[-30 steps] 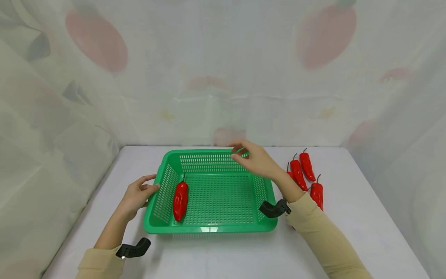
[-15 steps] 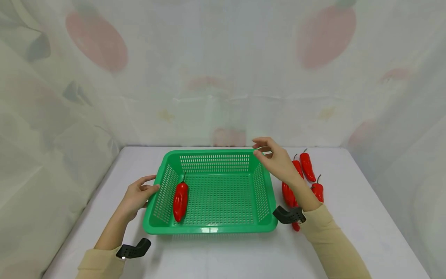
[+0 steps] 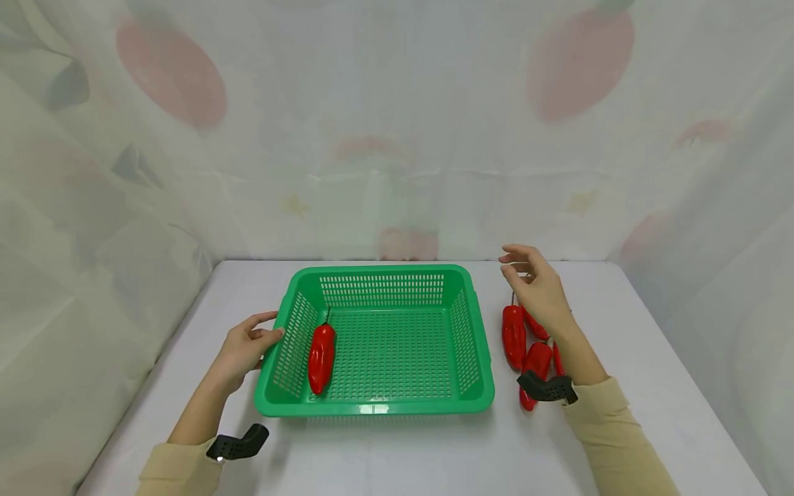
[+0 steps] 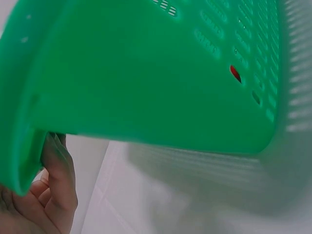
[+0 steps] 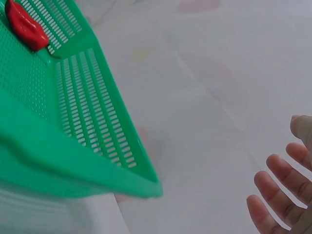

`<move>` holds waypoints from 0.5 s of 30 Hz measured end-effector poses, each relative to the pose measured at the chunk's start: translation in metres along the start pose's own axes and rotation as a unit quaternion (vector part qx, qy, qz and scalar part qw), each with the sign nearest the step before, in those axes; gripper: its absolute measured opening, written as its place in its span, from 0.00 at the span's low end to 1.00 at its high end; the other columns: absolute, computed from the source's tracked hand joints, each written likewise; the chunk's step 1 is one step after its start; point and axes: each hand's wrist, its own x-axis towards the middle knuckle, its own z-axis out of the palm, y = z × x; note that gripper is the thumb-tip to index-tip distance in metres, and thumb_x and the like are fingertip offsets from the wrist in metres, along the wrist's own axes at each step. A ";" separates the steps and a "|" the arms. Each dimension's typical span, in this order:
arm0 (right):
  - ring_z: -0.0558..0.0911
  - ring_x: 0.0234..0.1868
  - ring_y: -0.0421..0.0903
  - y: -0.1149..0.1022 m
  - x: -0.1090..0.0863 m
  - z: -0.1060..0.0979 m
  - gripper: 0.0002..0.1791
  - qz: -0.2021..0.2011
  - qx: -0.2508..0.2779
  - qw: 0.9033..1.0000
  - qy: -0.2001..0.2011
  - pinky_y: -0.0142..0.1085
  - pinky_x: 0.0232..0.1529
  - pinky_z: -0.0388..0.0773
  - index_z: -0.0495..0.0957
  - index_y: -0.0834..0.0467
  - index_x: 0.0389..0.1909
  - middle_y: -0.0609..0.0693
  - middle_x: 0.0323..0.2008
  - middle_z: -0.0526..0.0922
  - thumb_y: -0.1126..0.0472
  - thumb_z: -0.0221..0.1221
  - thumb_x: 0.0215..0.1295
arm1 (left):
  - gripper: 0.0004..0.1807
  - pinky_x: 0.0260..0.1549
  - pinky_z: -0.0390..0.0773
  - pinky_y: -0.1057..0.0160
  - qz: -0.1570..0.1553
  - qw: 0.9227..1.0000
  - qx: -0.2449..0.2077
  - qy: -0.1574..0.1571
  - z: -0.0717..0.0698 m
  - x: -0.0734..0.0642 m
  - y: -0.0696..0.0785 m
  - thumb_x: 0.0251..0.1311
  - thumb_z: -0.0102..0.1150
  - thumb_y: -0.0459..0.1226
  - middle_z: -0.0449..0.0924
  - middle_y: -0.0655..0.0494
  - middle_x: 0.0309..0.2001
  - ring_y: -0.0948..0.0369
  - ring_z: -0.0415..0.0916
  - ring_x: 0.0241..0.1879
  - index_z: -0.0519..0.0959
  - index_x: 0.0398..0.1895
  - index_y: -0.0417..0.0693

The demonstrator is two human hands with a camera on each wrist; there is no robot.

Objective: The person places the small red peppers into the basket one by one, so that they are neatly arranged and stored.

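A green plastic basket with slotted walls stands in the middle of the table. Inside it, along the left wall, lies one red chili pepper. My left hand holds the basket's left rim, thumb on top; in the left wrist view its fingers curl up beneath the rim. My right hand hangs over the far end of a group of red peppers, holding nothing. Its fingers are spread and slightly bent in the right wrist view. The hand and forearm hide part of that group.
The white tabletop reaches back to a pale fabric backdrop with faded fruit prints. More fabric hangs at the left and right sides. Each wrist wears a black strap-like mount.
My right hand has moved right, from above the basket's far right corner to over the loose peppers. My left hand, the basket and the pepper in it stay put.
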 end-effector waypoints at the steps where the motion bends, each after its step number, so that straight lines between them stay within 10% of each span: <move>1: 0.75 0.48 0.45 0.006 0.000 -0.002 0.20 0.003 -0.004 1.000 0.005 0.27 0.44 0.70 0.67 0.52 0.60 0.52 0.49 0.77 0.57 0.52 0.67 | 0.33 0.30 0.82 0.57 0.000 1.000 0.000 0.000 0.000 0.000 0.000 0.63 0.53 0.46 0.77 0.41 0.42 0.59 0.81 0.30 0.56 0.67 0.43; 15: 0.74 0.39 0.30 0.054 -0.023 -0.026 0.24 0.062 -0.003 0.997 0.037 0.21 0.37 0.76 0.63 0.58 0.62 0.59 0.51 0.73 0.53 0.49 0.68 | 0.33 0.29 0.82 0.57 0.000 1.000 -0.002 0.003 0.001 -0.001 0.000 0.63 0.53 0.45 0.77 0.40 0.42 0.58 0.81 0.30 0.56 0.67 0.43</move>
